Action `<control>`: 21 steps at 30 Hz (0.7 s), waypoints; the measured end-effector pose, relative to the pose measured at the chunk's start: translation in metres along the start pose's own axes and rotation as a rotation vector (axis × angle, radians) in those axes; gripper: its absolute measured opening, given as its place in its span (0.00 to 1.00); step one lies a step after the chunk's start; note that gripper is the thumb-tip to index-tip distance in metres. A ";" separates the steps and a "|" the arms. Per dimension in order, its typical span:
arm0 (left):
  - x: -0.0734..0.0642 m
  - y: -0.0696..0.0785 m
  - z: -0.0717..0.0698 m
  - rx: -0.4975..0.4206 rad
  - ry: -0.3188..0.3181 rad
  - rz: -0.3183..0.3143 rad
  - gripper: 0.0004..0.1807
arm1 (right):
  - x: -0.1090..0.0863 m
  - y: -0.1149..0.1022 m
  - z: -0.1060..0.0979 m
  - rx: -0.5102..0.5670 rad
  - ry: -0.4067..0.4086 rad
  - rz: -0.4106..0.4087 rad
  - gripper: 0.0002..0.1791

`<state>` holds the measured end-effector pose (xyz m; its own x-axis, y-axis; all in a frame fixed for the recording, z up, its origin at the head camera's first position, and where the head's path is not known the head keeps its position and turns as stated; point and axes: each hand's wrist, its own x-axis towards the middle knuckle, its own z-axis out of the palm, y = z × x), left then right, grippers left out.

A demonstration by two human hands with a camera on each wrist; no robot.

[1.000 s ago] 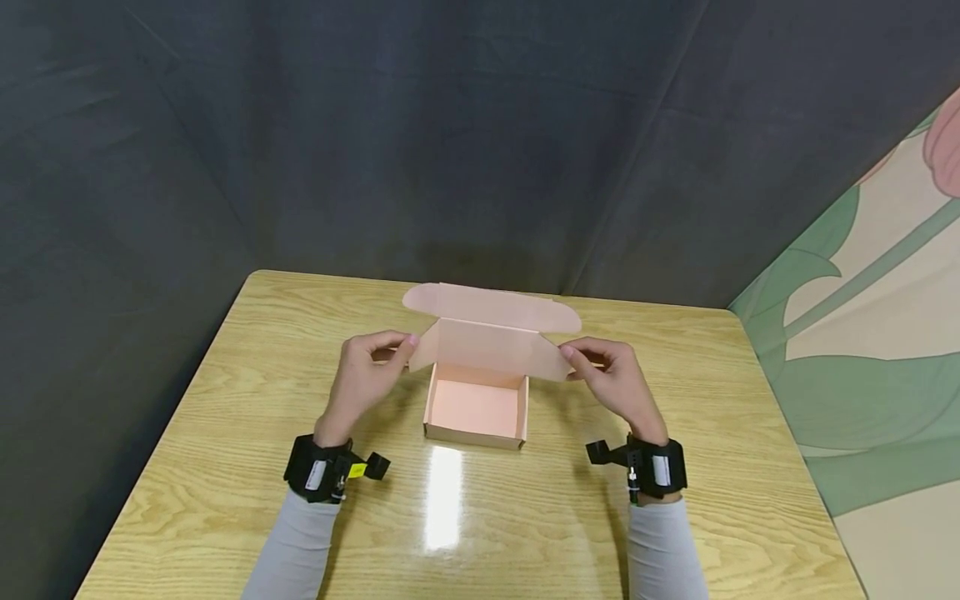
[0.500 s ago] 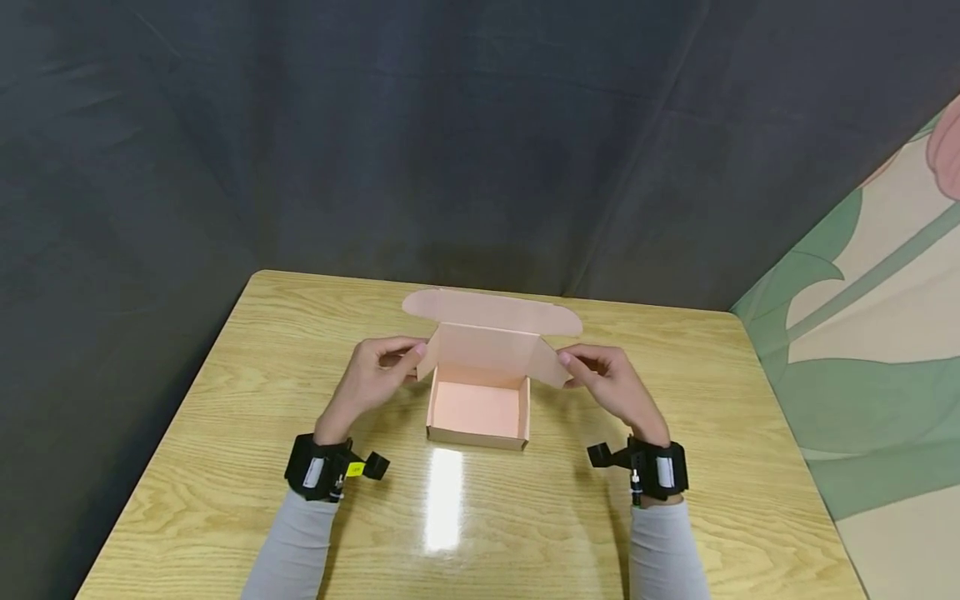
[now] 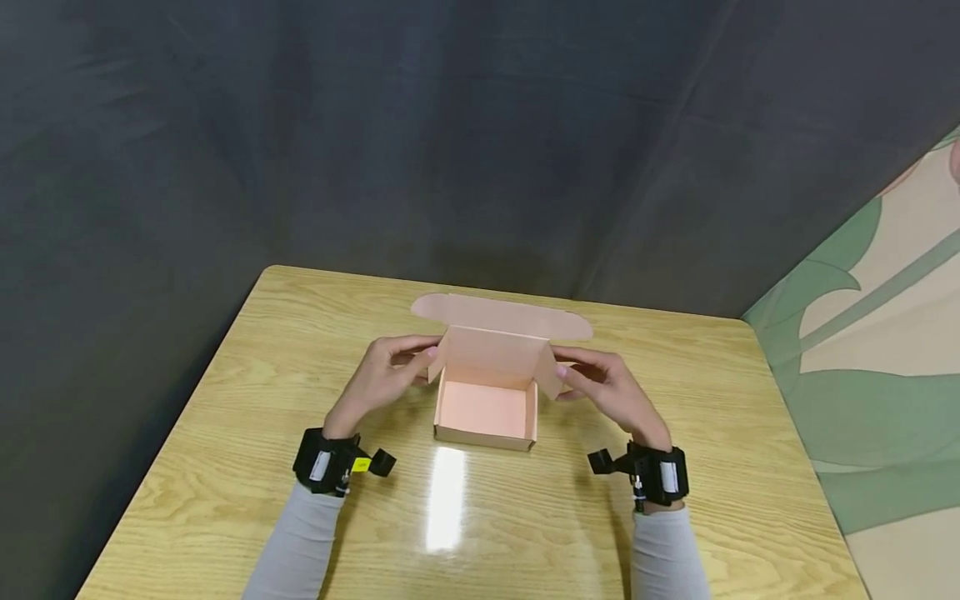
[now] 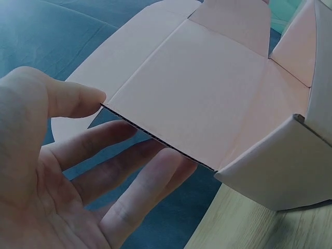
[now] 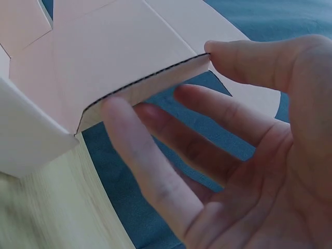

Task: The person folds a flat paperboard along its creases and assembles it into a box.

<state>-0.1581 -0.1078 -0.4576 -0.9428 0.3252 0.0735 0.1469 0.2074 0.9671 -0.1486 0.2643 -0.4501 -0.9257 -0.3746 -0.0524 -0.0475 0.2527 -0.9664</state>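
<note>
A small pink cardboard mailer box (image 3: 483, 408) stands on the table with its lid (image 3: 491, 350) raised at the back. Beyond the lid's crease, the long front flap (image 3: 502, 315) with rounded ends leans away. My left hand (image 3: 386, 375) holds the lid's left side flap (image 3: 437, 364), thumb at its corner and fingertips along the outside. Opposite it, my right hand (image 3: 611, 387) holds the right side flap (image 3: 549, 372) the same way. In the right wrist view, the thumb (image 5: 244, 62) touches the flap's corner, with the other fingers beneath its cut edge.
The wooden table (image 3: 315, 333) carries a bright light reflection in front of the box. A dark curtain (image 3: 480, 150) hangs behind its far edge. At the right is a surface with a flower pattern (image 3: 862, 400). Each wrist wears a black camera band (image 3: 326, 461).
Both side flaps have swung inward from the wide angle they had. My hands have moved closer together with them. The lid stays raised, and the view has shifted slightly.
</note>
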 end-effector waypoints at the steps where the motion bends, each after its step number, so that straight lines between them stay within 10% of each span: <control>1: -0.001 0.000 0.000 -0.001 -0.001 -0.002 0.20 | 0.001 0.000 0.001 0.003 -0.005 -0.001 0.24; 21: 0.004 -0.003 0.010 -0.058 -0.036 -0.045 0.21 | -0.002 0.004 -0.002 0.015 -0.024 -0.015 0.27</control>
<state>-0.1593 -0.0980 -0.4630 -0.9367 0.3495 0.0218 0.0860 0.1692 0.9818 -0.1471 0.2676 -0.4534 -0.9157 -0.3996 -0.0433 -0.0562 0.2338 -0.9707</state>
